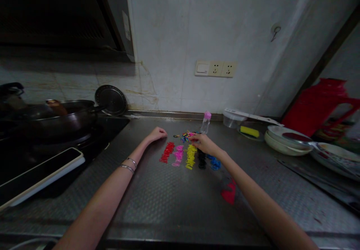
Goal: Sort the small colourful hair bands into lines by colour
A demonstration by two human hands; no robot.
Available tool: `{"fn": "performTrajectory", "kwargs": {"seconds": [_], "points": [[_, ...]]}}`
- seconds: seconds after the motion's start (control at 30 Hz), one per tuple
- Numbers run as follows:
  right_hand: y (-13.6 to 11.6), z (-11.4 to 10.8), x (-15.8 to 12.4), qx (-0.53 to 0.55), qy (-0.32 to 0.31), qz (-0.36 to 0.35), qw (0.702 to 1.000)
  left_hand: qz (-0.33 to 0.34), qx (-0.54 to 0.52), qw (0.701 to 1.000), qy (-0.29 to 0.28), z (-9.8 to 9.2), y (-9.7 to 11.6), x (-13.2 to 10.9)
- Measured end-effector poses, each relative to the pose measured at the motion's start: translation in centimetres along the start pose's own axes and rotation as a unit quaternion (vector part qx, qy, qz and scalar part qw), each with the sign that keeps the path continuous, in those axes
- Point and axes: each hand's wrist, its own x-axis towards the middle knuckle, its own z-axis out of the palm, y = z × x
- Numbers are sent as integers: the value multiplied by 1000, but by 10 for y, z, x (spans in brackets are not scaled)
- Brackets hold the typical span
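- Here the right hand [204, 143] pinches into the mixed pile of small bands [185, 135], far on the counter [157, 190].
- The left hand [158, 133] rests curled, left of it.
- Nearer, bands lie in rows by colour: red row [167, 152], pink row [178, 155], yellow row [191, 156].

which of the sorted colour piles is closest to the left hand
The red pile, at the left end of the row. The pink, yellow, black and blue piles lie further right, toward the right hand; the left hand rests just up-left of it.

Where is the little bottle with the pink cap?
In the head view, the bottle stands upright on the counter near the back wall, just beyond the right hand and the mixed pile of bands.
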Motion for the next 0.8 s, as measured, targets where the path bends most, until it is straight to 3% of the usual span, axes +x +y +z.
{"fn": "performTrajectory", "kwargs": {"seconds": [0.13, 0.37, 0.57, 0.8], "points": [[8, -7, -16, -33, 62, 18, 997, -2, -5, 1000, 14, 1, 0, -1], [45, -21, -43, -97, 145, 161, 971, -13, -9, 998, 54, 3, 3, -9], [55, -18, -54, -118, 144, 191, 964, 15, 37, 996, 76, 6, 3, -6], [42, -15, -55, -157, 111, 191, 963, 73, 202, 976, 47, 16, 30, -4]]}}
